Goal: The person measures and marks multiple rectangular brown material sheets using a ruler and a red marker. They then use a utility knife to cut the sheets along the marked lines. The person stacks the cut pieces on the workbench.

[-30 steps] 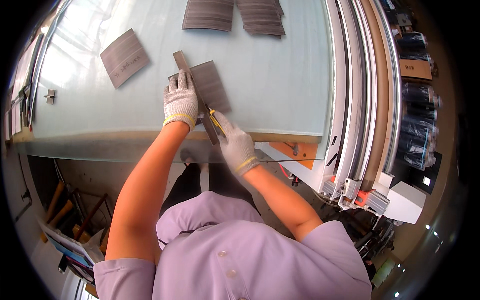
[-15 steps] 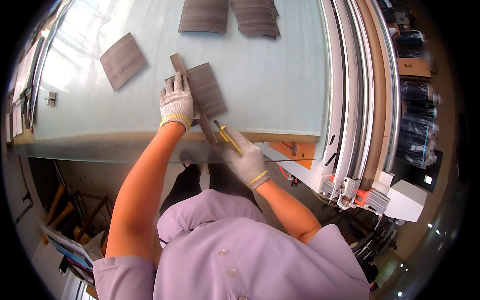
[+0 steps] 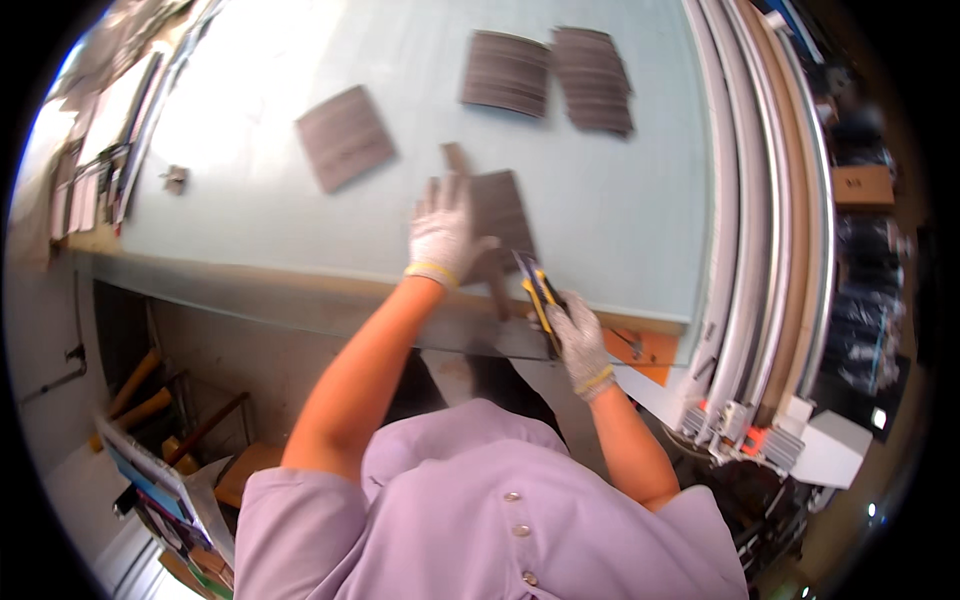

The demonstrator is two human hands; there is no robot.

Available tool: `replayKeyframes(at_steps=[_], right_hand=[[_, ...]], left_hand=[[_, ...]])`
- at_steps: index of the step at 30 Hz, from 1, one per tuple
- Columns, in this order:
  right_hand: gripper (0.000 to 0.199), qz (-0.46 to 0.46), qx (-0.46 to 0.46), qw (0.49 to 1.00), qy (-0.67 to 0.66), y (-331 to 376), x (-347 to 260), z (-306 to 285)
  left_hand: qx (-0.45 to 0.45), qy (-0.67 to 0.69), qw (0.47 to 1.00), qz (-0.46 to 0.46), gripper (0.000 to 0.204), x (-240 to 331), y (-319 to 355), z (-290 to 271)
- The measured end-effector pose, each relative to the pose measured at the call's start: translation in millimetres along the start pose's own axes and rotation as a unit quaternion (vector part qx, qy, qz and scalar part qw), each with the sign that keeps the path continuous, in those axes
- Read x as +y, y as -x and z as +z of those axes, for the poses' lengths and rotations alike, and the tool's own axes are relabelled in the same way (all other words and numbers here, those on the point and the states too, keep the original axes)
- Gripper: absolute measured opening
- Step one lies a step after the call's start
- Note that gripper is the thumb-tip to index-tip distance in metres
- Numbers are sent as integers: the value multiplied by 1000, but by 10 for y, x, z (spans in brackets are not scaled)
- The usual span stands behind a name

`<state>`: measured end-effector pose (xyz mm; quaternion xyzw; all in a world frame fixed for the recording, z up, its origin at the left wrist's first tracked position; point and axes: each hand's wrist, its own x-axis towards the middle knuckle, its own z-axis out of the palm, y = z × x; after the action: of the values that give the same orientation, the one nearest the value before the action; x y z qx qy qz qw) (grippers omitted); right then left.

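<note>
My left hand point(image 3: 440, 232), in a pale knit glove with a yellow cuff band, lies with its fingers stretched out at a flat metal-looking strip point(image 3: 455, 158). That strip runs slantwise along the left side of a dark brown-grey streaked sheet piece point(image 3: 506, 212). Part of both is hidden under my palm and thumb. My right hand point(image 3: 582, 345), gloved the same way, is closed on a yellow and black utility knife point(image 3: 540, 288). Its tip points up and away, close to the sheet's lower right corner. Motion blurs both hands a little.
A single streaked piece point(image 3: 347, 138) lies to the left on the glass-topped table point(image 3: 610, 240). Two stacks of such pieces point(image 3: 506, 73) point(image 3: 592, 80) lie farther back. A small metal object point(image 3: 176, 180) sits far left. Long rails and rollers point(image 3: 745, 230) line the right side.
The whole view has shifted, so the table appears farther right and lower. My right hand has moved off the strip's near end, and the knife now points more upright. My left hand's thumb is spread wider.
</note>
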<state>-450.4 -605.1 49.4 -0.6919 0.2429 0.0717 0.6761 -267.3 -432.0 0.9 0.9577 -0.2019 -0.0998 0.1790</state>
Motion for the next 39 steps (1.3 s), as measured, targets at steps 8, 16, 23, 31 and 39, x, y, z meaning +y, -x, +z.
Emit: replayKeyframes(at_steps=[8,16,23,31,39], right_hand=[[31,69,-29,997,-27,-108,-271,1018],[53,61,-83,977,186,-484,-579,2145],[53,42,-107,959,259,-552,-695,2479],[56,-5,-230,916,330,-403,-699,2504],[59,-7,-333,843,422,-58,-722,1950]], left_hand=[[388,-37,921,7,53,-2691,-187,-805],[232,-258,930,-120,40,-5248,-190,-1818],[322,33,933,-156,12,-4462,571,-1536],[29,785,582,-208,23,-2231,1954,-1284],[14,715,645,-269,31,-1401,2510,-982]])
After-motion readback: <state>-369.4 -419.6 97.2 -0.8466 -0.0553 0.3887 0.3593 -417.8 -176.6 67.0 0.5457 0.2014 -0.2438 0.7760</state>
